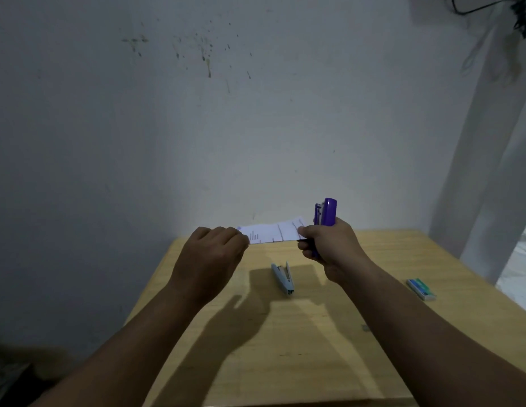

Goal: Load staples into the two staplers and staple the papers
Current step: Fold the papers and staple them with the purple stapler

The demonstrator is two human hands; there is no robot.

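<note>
Wooden table: two staplers, purple stapler in right hand, papers in left hand.

Two staplers are in view: one purple stapler, upright right of centre frame, and one pale blue-grey stapler lying just below centre. One strip of printed paper shows at centre; whether it is a single sheet or several cannot be told. One staple box, green and blue, lies at the right. Two hands appear, one left hand and one right hand. One wooden tabletop carries everything.
</note>
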